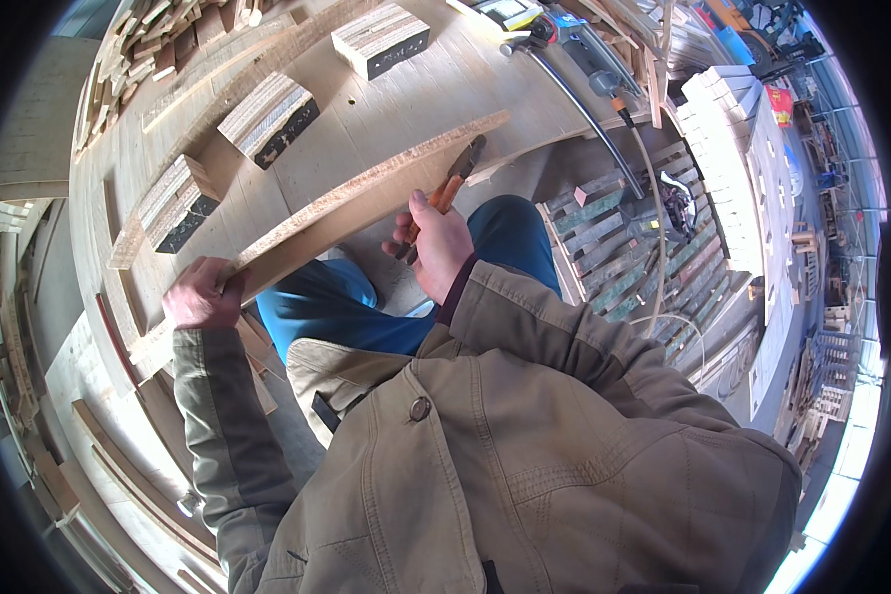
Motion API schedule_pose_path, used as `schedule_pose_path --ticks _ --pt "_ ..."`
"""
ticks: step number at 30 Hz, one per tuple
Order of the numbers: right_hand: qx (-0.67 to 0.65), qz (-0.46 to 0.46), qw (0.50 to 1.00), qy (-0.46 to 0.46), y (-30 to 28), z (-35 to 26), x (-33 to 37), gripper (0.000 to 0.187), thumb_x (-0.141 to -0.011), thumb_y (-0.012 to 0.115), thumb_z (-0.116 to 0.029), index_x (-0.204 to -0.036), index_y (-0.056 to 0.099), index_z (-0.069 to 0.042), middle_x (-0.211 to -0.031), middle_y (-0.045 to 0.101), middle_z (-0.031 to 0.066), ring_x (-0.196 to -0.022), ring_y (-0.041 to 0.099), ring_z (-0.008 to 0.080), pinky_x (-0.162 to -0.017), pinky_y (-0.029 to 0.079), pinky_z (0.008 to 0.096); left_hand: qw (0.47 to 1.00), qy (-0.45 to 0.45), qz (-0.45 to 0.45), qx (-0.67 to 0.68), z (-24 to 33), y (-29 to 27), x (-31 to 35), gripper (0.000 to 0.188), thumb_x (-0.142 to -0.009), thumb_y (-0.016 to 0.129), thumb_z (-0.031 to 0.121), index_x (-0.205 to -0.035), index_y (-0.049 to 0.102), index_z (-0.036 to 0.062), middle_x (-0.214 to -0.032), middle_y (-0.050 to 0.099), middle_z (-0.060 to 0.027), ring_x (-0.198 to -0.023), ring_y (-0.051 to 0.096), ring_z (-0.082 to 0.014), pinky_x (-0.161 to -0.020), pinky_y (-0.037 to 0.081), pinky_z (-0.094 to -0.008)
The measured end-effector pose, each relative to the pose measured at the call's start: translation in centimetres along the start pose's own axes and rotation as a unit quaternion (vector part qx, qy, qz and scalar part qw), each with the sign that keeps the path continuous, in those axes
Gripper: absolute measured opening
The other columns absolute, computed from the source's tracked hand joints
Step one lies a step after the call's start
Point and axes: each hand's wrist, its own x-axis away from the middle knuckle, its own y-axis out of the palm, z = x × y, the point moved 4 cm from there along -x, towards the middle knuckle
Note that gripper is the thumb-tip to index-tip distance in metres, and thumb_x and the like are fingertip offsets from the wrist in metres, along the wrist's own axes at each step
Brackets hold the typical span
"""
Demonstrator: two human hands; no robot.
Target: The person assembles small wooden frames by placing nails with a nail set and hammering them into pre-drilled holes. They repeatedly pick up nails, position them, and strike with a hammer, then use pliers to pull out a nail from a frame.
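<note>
Mid-frame: left hand (203, 294) clamped around the low end of a long wooden plank (366, 198) slanting across the worktop (406, 99); right hand (436, 243) fisted around orange-handled pliers (452, 183) at the plank's edge. Looks like nail-pulling; a steady plank seems needed next.

woodworking shop: workbench (416, 99), stacked offcuts (139, 40), pallets (643, 257).

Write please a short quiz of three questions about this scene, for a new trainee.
1. True or false: the left hand holds the long wooden board at its near end.
2. What does the right hand hold? A) hammer B) pliers with orange handles C) paintbrush
3. Fill in: three striped wooden ___ lie on the workbench.

Key: 1 true; 2 B; 3 blocks.
</note>
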Motion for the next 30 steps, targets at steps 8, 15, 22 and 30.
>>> schedule_pose_path --ticks 8,15,22,30 --pt "0.009 -0.024 0.999 0.019 -0.7 -0.4 -0.4 0.011 -0.093 0.059 -0.008 -0.096 0.049 -0.012 -0.078 0.045 -0.0001 -0.062 0.044 0.0121 -0.055 0.038 0.0323 1.0 0.01 0.016 0.003 0.1 0.0 -0.1 0.024 -0.074 0.088 0.029 -0.082 0.07 0.0145 -0.079 0.069 -0.0039 -0.074 0.07 -0.0293 -0.064 0.054 -0.0413" --pt "0.069 -0.005 0.997 0.026 -4.5 -1.1 -0.9 0.02 -0.087 0.059 -0.003 -0.1 0.048 -0.014 -0.074 0.043 -0.0009 -0.053 0.039 0.0107 -0.048 0.032 0.0314 0.999 -0.033 -0.029 0.006 -0.8 0.3 -0.8 0.027 -0.072 0.089 0.028 -0.076 0.068 0.0124 -0.076 0.067 -0.0064 -0.069 0.068 -0.0313 -0.061 0.052 -0.0418" --pt "0.163 -0.047 0.985 0.013 -8.5 -1.3 -0.3 0.024 -0.087 0.062 -0.002 -0.105 0.048 -0.009 -0.074 0.046 0.0002 -0.052 0.044 0.0109 -0.048 0.037 0.03 1.0 -0.021 -0.013 -0.005 -1.0 0.5 -0.7 0.03 -0.071 0.09 0.03 -0.077 0.068 0.0122 -0.073 0.066 -0.0075 -0.067 0.067 -0.0327 -0.059 0.051 -0.0423" --pt "0.55 -0.116 0.808 -0.177 -9.9 -3.1 -0.4 0.021 -0.089 0.066 -0.012 -0.108 0.059 -0.005 -0.088 0.068 0.015 -0.073 0.067 0.0328 -0.069 0.053 0.044 0.999 -0.024 -0.007 -0.024 -1.0 0.7 -0.8 0.031 -0.07 0.091 0.033 -0.078 0.068 0.0126 -0.072 0.066 -0.0083 -0.066 0.067 -0.0337 -0.06 0.052 -0.0434"
